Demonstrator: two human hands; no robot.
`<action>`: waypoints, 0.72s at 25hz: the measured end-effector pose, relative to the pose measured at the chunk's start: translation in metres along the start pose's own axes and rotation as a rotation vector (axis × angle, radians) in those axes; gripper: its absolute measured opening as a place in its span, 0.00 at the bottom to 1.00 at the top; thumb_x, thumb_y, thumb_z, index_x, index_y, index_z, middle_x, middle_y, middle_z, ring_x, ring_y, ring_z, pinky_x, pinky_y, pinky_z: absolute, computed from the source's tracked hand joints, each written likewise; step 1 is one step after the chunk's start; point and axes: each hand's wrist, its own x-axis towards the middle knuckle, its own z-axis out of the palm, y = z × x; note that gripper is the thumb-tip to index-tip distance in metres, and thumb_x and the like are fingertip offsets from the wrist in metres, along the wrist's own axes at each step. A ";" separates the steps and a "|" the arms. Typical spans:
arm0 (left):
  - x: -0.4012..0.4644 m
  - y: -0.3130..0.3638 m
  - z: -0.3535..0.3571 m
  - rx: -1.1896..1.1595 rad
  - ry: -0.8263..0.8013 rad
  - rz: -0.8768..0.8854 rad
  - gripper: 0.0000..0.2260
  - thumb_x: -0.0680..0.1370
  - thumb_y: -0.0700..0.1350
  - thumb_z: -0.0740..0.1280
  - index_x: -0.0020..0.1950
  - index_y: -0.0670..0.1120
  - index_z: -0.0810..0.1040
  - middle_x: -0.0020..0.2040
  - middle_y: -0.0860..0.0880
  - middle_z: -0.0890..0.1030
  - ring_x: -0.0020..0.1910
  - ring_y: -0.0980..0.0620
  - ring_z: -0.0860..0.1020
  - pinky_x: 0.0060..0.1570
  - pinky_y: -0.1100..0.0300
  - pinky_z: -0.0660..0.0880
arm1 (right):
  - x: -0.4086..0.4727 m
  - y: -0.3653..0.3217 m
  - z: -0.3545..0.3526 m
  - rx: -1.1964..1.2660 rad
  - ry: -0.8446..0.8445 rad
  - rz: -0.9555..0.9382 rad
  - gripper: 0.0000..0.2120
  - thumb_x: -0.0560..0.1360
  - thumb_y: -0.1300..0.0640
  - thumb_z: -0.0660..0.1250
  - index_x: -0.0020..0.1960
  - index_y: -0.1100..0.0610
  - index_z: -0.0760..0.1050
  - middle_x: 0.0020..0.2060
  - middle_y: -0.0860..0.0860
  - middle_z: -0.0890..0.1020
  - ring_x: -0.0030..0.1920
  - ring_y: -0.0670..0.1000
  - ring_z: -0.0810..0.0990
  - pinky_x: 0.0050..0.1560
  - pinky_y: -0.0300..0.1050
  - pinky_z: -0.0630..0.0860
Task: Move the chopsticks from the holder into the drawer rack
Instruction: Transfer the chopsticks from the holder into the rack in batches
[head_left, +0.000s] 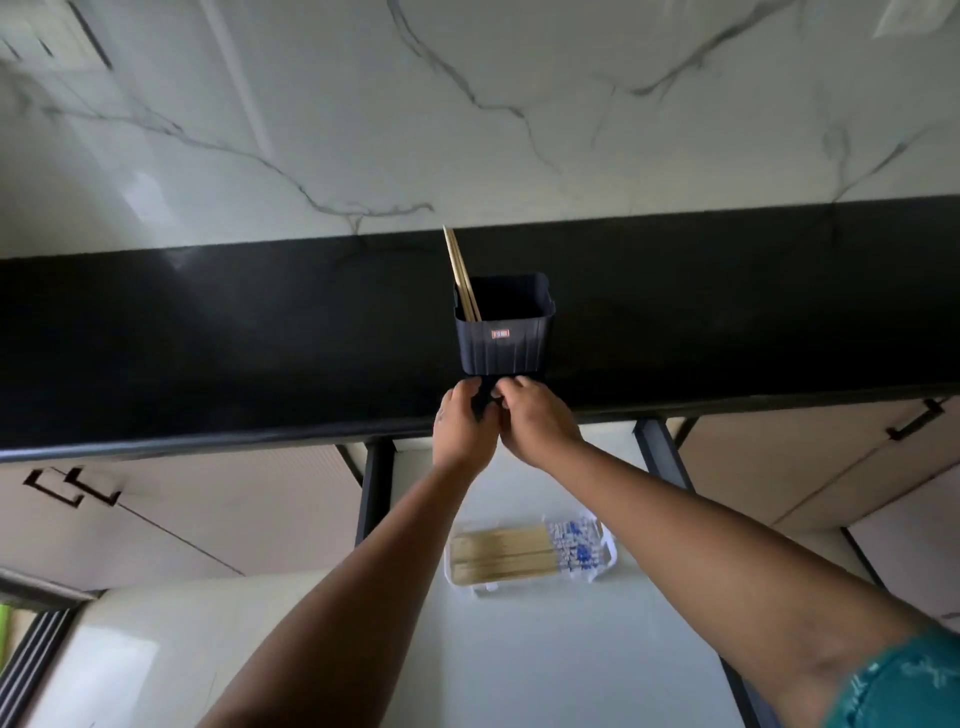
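Chopsticks (461, 278): two stand tilted in the left corner of the dark holder (503, 332) on the black counter (208, 338). My left hand (464, 428) and right hand (535, 423) meet at the holder's base, fingers curled round a dark part beneath it; what exactly they grip I cannot tell. Below, the white drawer rack (608, 558) holds more chopsticks lying flat.

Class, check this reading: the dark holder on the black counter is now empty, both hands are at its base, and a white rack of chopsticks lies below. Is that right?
Not quite. In the head view the dark holder is not empty: chopsticks lean at its left side. The rest stands: the left hand and right hand are at its base on the black counter, and the white rack lies below.
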 end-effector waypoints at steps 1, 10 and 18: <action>0.013 0.015 -0.010 -0.015 0.028 0.037 0.16 0.75 0.46 0.65 0.62 0.46 0.75 0.59 0.46 0.79 0.59 0.46 0.77 0.58 0.52 0.74 | 0.016 -0.006 -0.012 0.021 0.043 -0.001 0.08 0.75 0.54 0.64 0.52 0.55 0.74 0.51 0.55 0.80 0.50 0.59 0.79 0.42 0.50 0.76; 0.107 0.063 -0.055 -0.282 0.144 -0.066 0.18 0.78 0.45 0.61 0.69 0.48 0.71 0.63 0.49 0.78 0.57 0.52 0.77 0.55 0.56 0.75 | 0.167 -0.012 -0.050 0.454 -0.037 0.493 0.22 0.79 0.41 0.55 0.49 0.58 0.77 0.42 0.53 0.79 0.45 0.55 0.78 0.41 0.45 0.70; 0.141 0.054 -0.047 -0.338 0.124 -0.095 0.18 0.80 0.42 0.58 0.70 0.48 0.70 0.65 0.48 0.76 0.56 0.54 0.75 0.49 0.64 0.70 | 0.234 0.014 -0.001 0.474 -0.536 0.653 0.23 0.78 0.55 0.64 0.71 0.60 0.67 0.70 0.60 0.71 0.67 0.60 0.72 0.66 0.54 0.71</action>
